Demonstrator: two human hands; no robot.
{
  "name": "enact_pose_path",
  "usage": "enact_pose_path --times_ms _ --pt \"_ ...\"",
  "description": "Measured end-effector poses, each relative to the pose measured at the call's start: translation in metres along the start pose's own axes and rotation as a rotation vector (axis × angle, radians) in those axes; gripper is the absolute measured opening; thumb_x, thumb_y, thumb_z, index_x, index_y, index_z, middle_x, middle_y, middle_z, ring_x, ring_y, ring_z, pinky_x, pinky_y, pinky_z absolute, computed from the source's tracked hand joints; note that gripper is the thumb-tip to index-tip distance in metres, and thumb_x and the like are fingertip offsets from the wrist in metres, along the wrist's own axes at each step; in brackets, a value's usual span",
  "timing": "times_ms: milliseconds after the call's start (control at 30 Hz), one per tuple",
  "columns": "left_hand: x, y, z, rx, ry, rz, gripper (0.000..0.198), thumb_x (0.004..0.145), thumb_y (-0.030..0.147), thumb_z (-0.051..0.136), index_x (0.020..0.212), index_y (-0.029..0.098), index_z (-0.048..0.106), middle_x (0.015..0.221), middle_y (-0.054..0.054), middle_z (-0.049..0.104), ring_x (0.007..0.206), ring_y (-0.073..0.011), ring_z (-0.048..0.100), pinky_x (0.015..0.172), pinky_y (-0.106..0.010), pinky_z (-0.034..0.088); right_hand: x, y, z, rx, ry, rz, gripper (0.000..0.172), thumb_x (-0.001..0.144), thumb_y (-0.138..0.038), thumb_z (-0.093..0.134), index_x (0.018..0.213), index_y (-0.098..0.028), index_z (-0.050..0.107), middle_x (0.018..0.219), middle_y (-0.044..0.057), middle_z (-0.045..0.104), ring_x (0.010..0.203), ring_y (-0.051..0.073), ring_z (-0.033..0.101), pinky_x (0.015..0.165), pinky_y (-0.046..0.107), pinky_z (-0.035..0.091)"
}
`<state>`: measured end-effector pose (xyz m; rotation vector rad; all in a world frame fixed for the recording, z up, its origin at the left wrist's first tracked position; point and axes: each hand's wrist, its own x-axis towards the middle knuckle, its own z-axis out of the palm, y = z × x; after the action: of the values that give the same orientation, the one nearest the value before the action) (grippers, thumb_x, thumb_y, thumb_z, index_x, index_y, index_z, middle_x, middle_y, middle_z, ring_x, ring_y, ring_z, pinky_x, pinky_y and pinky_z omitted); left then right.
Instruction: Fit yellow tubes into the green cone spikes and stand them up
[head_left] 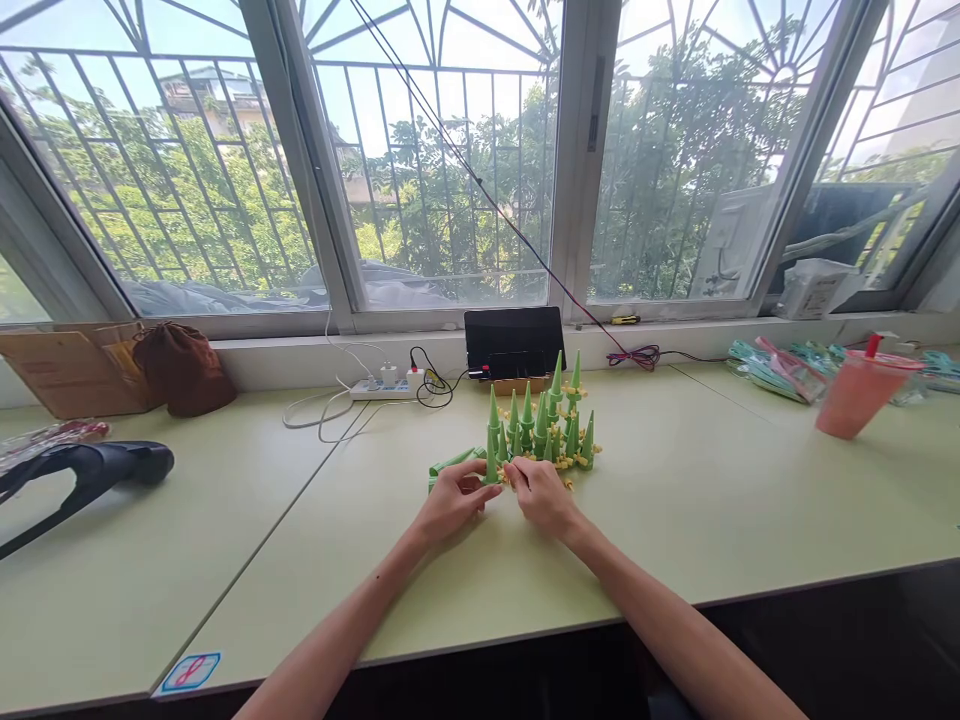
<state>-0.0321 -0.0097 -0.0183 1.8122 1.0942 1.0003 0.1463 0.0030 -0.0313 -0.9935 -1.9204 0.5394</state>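
Note:
My left hand is closed around the lower part of a green cone, which stands upright between thumb and fingers. My right hand is closed in a pinch just to the right of that cone's base. A small yellow piece shows at its fingertips, partly hidden by them. Right behind both hands stands a cluster of upright green cones with small yellow pieces around their bases. Several green parts lie beside my left hand.
Behind the cones a dark tablet leans on the sill. A power strip with cables lies to its left. Farther right are a red drink cup and plastic bags. A brown pouch and a black object are on the left.

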Motion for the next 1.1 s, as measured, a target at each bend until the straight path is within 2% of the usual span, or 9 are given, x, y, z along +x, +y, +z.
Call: enact_pose_path --times_ms 167,400,733,900,1100 --pt "0.0014 0.0014 -0.0001 0.012 0.005 0.0 0.027 0.08 0.042 0.064 0.088 0.016 0.061 0.056 0.004 0.05 0.051 -0.0104 0.049 0.051 -0.022 0.039 0.0007 0.0 0.0013 0.011 0.014 0.028 0.038 0.097 -0.037 0.034 0.063 -0.02 0.033 0.055 -0.003 0.042 0.051 0.01 0.032 0.052 0.025 0.023" --pt "0.0026 0.0014 0.0001 -0.013 0.039 -0.007 0.028 0.08 0.044 0.064 0.085 0.017 0.058 0.056 0.005 0.049 0.051 -0.0114 0.051 0.048 -0.022 0.038 0.0011 -0.004 -0.0016 0.047 0.012 0.008 0.028 0.095 -0.032 0.037 0.071 -0.02 0.041 0.063 -0.003 0.048 0.057 0.011 0.04 0.056 0.023 0.029" --pt "0.0 0.0056 0.0001 0.038 0.011 0.006 0.029 0.078 0.045 0.065 0.081 0.016 0.058 0.057 0.005 0.047 0.052 -0.0105 0.049 0.05 -0.022 0.039 -0.0001 -0.0033 -0.0029 -0.005 0.002 0.025 0.035 0.095 -0.032 0.036 0.062 -0.019 0.033 0.057 -0.003 0.043 0.053 0.01 0.033 0.053 0.024 0.023" --pt "-0.0007 0.0041 -0.0001 0.05 0.011 0.016 0.031 0.078 0.046 0.065 0.08 0.017 0.056 0.057 0.005 0.046 0.053 -0.011 0.049 0.051 -0.023 0.039 -0.0001 -0.002 -0.0021 -0.043 -0.009 0.057 0.039 0.095 -0.035 0.036 0.06 -0.019 0.033 0.054 -0.003 0.042 0.05 0.01 0.03 0.051 0.025 0.021" --pt "0.0015 0.0063 0.0005 0.036 0.021 0.011 0.033 0.079 0.048 0.063 0.082 0.016 0.057 0.059 0.004 0.048 0.053 -0.0109 0.05 0.048 -0.022 0.039 0.0008 -0.0033 -0.0014 -0.042 0.021 0.05 0.039 0.097 -0.038 0.033 0.062 -0.02 0.038 0.055 -0.003 0.043 0.051 0.011 0.033 0.052 0.025 0.024"
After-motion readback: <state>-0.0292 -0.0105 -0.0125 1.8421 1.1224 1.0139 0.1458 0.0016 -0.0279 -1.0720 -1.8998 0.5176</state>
